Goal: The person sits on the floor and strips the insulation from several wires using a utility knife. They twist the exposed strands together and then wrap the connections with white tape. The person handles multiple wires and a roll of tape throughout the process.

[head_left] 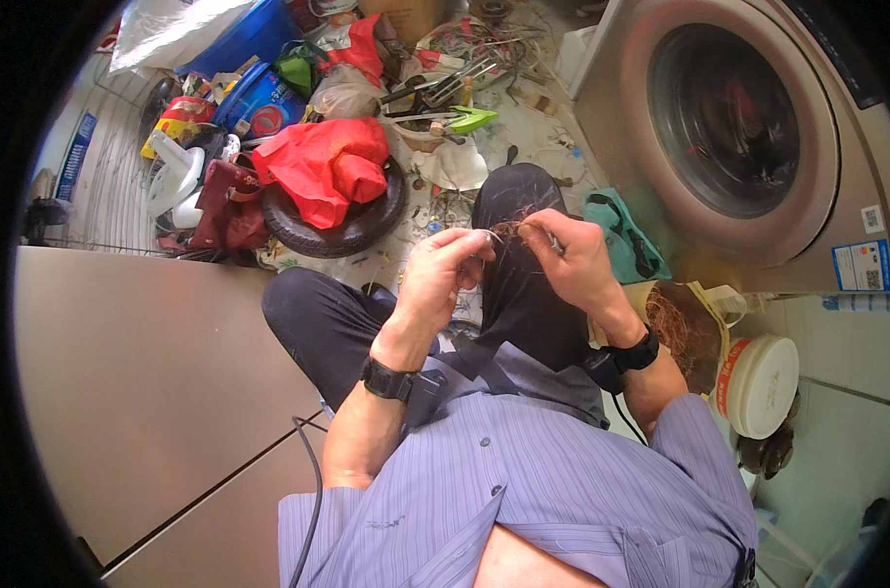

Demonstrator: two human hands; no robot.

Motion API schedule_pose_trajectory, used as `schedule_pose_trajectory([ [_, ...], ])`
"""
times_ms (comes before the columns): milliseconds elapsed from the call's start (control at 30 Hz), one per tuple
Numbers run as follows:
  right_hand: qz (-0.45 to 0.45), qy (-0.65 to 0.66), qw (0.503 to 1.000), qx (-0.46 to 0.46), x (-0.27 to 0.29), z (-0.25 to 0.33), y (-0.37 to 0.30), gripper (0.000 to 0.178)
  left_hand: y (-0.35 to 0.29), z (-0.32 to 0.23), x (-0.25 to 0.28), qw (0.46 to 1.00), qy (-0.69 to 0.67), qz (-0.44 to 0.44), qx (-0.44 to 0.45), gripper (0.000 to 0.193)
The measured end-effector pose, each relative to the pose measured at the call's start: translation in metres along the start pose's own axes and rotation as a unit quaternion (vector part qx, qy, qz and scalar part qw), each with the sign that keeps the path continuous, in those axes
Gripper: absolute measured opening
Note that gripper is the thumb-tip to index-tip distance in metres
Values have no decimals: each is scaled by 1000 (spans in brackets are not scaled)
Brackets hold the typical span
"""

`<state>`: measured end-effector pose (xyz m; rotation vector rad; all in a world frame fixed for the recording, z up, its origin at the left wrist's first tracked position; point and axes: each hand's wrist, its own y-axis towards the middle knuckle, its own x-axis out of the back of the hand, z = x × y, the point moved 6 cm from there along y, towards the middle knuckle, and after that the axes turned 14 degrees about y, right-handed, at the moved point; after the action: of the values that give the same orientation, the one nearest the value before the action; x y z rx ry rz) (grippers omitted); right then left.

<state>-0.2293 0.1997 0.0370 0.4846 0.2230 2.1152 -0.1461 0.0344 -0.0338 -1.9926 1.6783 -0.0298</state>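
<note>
Above my knees, my left hand (438, 279) pinches the end of a thin, pale wire between thumb and fingertips. Close to its right, my right hand (574, 257) is closed on a loose tangle of fine copper-coloured wire (509, 231), with strands sticking out over my dark trousers. A small gap separates the two hands. Whether the left hand's wire joins the tangle cannot be made out. More copper-coloured wire (668, 323) lies in an open bag (705, 365) beside my right forearm.
A front-loading washing machine (602, 108) stands at the right, a white lidded bucket (766, 387) below it. Ahead lie a black tyre (367, 225) with a red bag (327, 167) on it, a blue tub (259, 103), and scattered tools and wires. A large flat panel (151, 382) borders my left.
</note>
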Motion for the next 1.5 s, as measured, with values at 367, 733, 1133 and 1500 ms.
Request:
schedule_pose_trajectory([
  [367, -71, -3, 996, -45, 24, -9, -10, 8, -8, 1, 22, 975, -211, -46, -52, 8],
  [733, 39, 169, 981, -84, 18, -7, -4, 9, -5, -8, 28, 973, -197, -46, -108, 13],
  [1133, 39, 463, 875, -136, -50, -11, 16, 17, 15, 14, 36, 980, -167, -98, -47, 9],
  [1500, -31, 514, 832, -206, -43, -13, 0, 14, 30, -16, 126, 941, -245, -203, -115, 12],
])
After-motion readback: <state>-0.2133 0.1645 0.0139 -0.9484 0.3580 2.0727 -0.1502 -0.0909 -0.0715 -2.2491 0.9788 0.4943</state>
